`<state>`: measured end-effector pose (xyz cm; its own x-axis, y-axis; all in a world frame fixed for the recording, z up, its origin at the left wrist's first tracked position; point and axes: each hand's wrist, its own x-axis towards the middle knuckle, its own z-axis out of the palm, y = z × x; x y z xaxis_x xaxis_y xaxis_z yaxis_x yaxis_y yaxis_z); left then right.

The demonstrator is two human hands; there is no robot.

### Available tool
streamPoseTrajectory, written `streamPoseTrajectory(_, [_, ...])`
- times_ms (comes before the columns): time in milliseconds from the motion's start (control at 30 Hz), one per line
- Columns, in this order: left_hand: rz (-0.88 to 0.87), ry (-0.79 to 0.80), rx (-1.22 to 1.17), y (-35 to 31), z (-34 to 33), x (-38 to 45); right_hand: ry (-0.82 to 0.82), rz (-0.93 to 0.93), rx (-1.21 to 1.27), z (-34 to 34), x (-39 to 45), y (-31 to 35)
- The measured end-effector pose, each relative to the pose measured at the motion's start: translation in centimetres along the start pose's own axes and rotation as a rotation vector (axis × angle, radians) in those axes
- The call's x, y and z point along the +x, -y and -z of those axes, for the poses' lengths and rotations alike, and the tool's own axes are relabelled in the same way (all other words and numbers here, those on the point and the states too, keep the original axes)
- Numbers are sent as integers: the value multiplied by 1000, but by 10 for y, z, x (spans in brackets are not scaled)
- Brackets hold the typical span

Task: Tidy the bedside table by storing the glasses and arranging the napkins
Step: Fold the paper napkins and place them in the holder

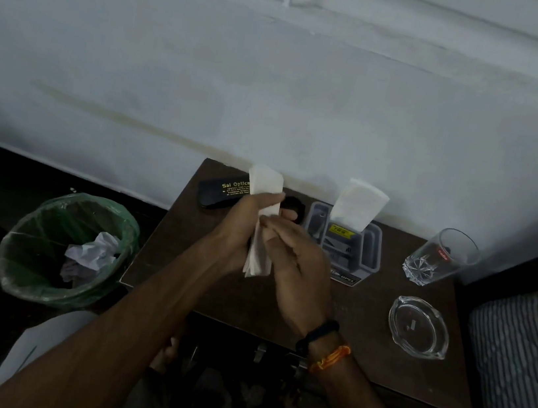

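A folded white napkin (pixel 267 183) stands upright between my hands above the brown bedside table (pixel 202 274). My left hand (pixel 247 225) grips its left side, thumb across the top. My right hand (pixel 297 263) pinches its right edge with the fingertips. Behind my left hand lies a shut black glasses case (pixel 219 191) with gold lettering, its right end hidden by the hand. Another white napkin (pixel 358 200) stands in a grey plastic holder (pixel 370 249) at the back of the table.
A clear drinking glass (pixel 443 257) and a glass ashtray (pixel 418 326) stand on the table's right side. A bin with a green liner (pixel 28 260) holding crumpled paper sits on the floor at left. Striped bedding (pixel 522 360) is at right, the white wall behind.
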<state>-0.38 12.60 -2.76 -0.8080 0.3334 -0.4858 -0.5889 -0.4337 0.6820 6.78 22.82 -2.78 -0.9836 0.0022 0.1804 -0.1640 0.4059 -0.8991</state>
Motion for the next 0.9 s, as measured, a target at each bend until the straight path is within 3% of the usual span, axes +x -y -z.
streamPoseTrajectory(100, [-73, 118, -126, -10, 4, -5, -129, 44, -83, -2, -1, -3])
streamPoseTrajectory(167, [-107, 195, -139, -12, 6, -9, -186, -43, -39, -1, -1, -2])
streamPoseTrajectory(300, [-136, 268, -75, -11, 2, -11, -73, -433, 425, 6, 8, 0])
streamPoseTrajectory(433, [-126, 308, -7, -5, -4, -12, 39, -457, 650, 10, 15, -5])
streamPoseTrajectory(633, [-143, 331, 76, -3, -5, -14, 36, -394, 587, 16, 22, -11])
streamPoseTrajectory(900, [-245, 167, 15, -5, -3, -10, 216, -467, 467, 19, 18, -14])
